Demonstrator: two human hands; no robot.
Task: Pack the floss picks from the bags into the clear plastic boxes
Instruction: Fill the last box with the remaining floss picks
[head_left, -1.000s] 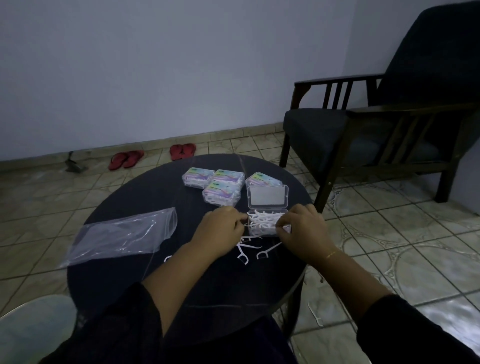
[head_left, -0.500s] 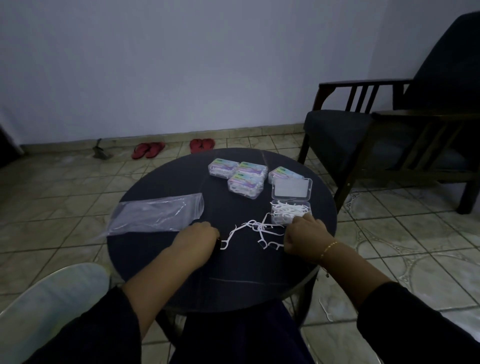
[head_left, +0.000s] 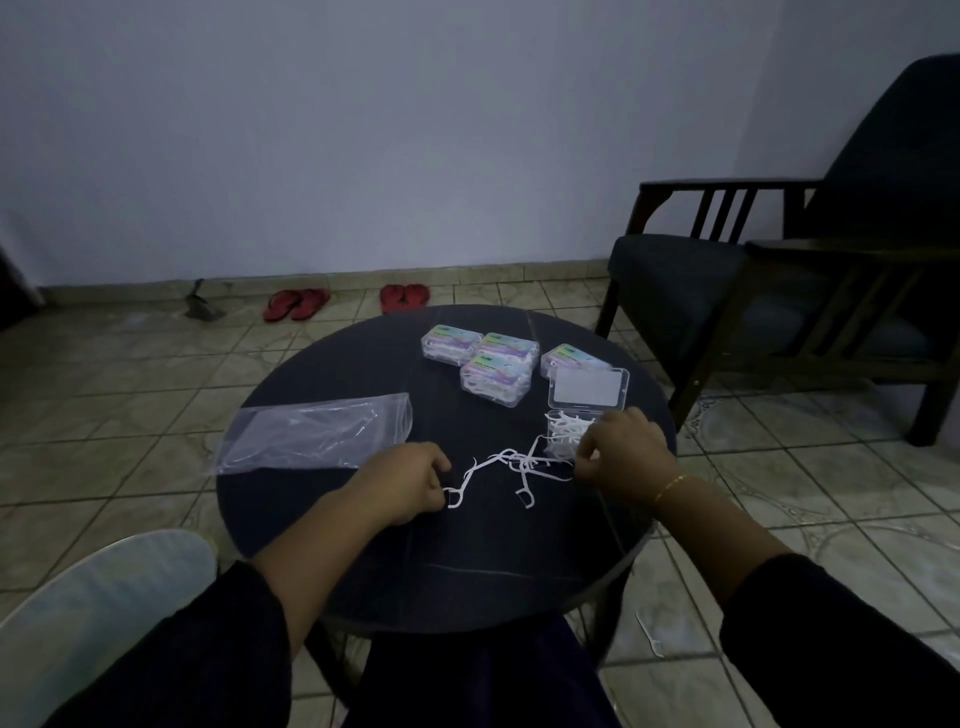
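Floss picks (head_left: 511, 467) lay strewn on the round table (head_left: 467, 561), just in front of the open clear box (head_left: 569, 434), itself partly filled. Left of the box, her left hand (head_left: 410, 480) pinched one pick's end; her right hand (head_left: 621, 449), fingers curled, touched the box, though its grasp I couldn't tell.

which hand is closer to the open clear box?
Right. The right hand sits at the open clear box, overlapping its near right edge. The left hand is off to the box's left, at a loose floss pick.
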